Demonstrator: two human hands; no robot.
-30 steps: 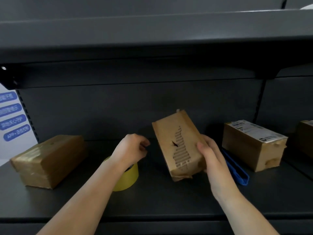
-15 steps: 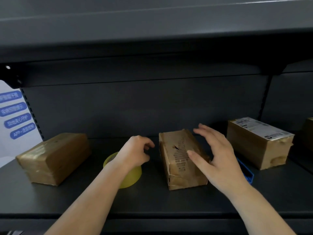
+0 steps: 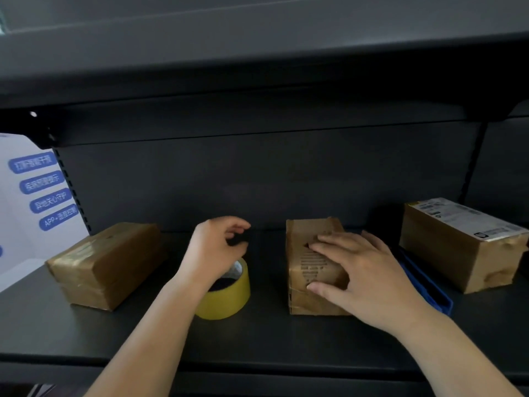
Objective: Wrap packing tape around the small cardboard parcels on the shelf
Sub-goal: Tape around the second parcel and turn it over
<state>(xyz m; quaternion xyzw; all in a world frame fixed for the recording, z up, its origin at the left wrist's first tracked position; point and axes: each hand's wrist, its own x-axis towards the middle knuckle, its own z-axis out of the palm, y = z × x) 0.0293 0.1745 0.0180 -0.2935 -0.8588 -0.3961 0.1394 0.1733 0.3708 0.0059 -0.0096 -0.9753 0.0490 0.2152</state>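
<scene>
Nearest the viewer, two bare forearms reached in over the front lip of the dark shelf [image 3: 86, 333]. Just beyond the left forearm a roll of yellow packing tape [image 3: 226, 296] lay flat on the shelf with its core hole facing up. The left hand [image 3: 213, 250] hung over the far-left part of the roll with its fingers loosely curled around nothing, the thumb and forefinger apart; whether the wrist brushed the roll could not be told. To the right, well apart from the roll, the middle parcel [image 3: 309, 270] lay flat on the shelf, its long axis running near to far and one short end facing the viewer; a dark printed strip ran along its top the same way. The right hand [image 3: 363, 270] rested flat on that top with fingers straight and spread, pointing left across the parcel, thumb near the front edge. Just right of the hand a blue tray-like object [image 3: 429, 285] lay beside the labelled parcel [image 3: 458, 242], which sat angled with a white label on top. At the far left, a tape-wrapped parcel [image 3: 106, 265] sat angled, and behind it stood a white sign [image 3: 37, 196] with blue captions.
</scene>
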